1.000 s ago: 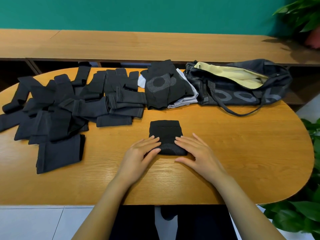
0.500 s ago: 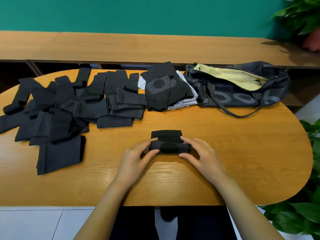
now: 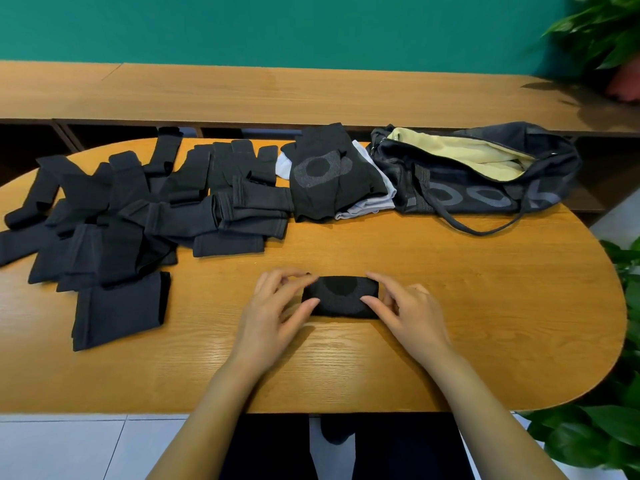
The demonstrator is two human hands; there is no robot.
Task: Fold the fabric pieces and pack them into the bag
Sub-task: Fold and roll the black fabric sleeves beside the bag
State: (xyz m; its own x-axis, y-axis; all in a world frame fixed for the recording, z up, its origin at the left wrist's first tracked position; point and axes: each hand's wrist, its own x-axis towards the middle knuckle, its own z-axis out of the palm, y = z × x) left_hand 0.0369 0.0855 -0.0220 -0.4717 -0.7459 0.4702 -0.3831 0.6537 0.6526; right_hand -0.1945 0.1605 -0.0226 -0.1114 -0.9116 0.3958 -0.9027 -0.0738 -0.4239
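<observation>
Centrally left hand (image 3: pixel 268 311), right hand (image 3: pixel 412 315) pinch ring-printed fabric piece (image 3: pixel 341 299).

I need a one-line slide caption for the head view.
The left hand and right hand pinch a folded black piece on the table; open bag behind.

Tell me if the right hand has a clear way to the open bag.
Probably yes: only bare table and a slack strap lie between the right hand, gripping the folded piece, and the bag, its top open.
</observation>
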